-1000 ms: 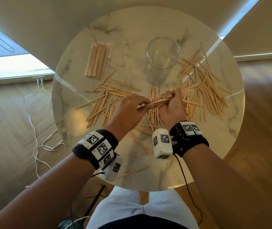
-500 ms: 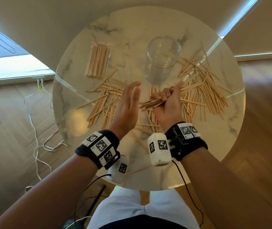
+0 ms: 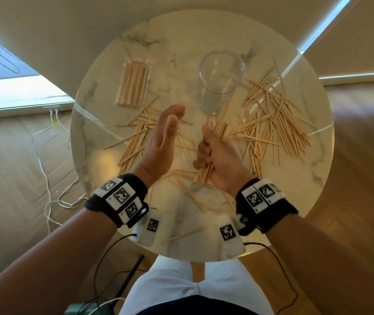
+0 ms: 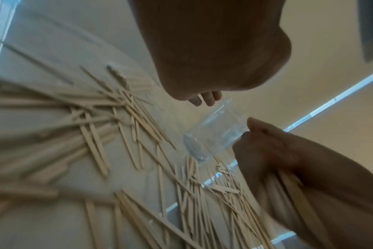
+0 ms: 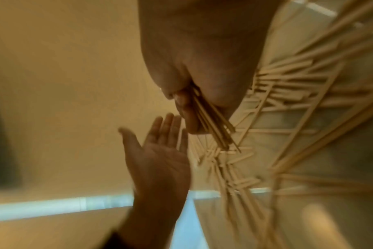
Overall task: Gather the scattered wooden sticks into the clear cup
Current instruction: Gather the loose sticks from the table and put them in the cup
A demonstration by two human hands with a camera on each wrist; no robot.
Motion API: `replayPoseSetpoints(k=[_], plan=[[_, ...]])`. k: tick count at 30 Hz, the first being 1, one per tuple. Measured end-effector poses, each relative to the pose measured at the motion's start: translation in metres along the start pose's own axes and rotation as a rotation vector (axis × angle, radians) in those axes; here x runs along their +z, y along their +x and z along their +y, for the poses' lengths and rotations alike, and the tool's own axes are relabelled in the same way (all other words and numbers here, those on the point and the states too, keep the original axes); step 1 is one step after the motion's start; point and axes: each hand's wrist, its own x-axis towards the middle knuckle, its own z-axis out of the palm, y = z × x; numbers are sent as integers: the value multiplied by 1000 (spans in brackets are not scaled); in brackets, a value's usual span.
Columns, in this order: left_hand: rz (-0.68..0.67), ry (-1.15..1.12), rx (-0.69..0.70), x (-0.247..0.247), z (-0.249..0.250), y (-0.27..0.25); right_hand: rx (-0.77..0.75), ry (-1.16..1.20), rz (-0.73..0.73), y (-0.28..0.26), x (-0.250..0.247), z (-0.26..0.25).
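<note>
Several wooden sticks made a bundle [image 3: 204, 173] that the right hand [image 3: 218, 162] gripped in a closed fist; half a second earlier the bundle lay nearly level, and now it stood steeper, its lower ends poking out below the fist. The left hand [image 3: 161, 146], fingers straight and together, palm facing the right hand, held nothing and had drawn slightly away from it. Beyond the right hand's knuckles stood the clear cup [image 3: 220, 80], upright on the marble table [image 3: 181, 37]. Loose sticks [image 3: 279, 123] lay scattered to that hand's right, with more beneath the left hand.
</note>
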Motion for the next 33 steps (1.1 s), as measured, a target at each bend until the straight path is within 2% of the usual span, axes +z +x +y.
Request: replayPoseSetpoints(k=[2, 4, 7, 10, 15, 19, 20, 24, 27, 28, 30, 33], plan=[[-57, 139, 44, -11, 3, 9, 52, -285, -83, -13, -12, 12], [-117, 215, 70, -12, 8, 15, 87, -440, -156, -24, -19, 24], [-193, 283, 57, -2, 11, 15, 146, -551, -256, -33, -20, 32], [-263, 316, -5, 5, 11, 10, 172, -611, -283, -30, -17, 30], [-200, 282, -23, -5, 19, 15, 120, -732, -327, -25, -15, 21], [-394, 408, -58, 2, 20, 8, 112, -634, -288, -18, -4, 8], [-401, 400, -61, 1, 19, 7, 114, -607, -282, -16, -1, 6], [-272, 195, -42, -9, 19, 8, 137, -616, -353, -12, 2, 5], [-408, 162, -47, -8, 21, 2, 147, -611, -355, -15, 4, 6], [-408, 162, -32, -6, 20, -2, 135, -591, -329, -15, 7, 5], [-264, 45, 0, -6, 16, -5, 89, -461, -220, -12, 13, -4], [-44, -132, 7, -12, 7, -7, -61, -62, -21, -4, 19, -24]])
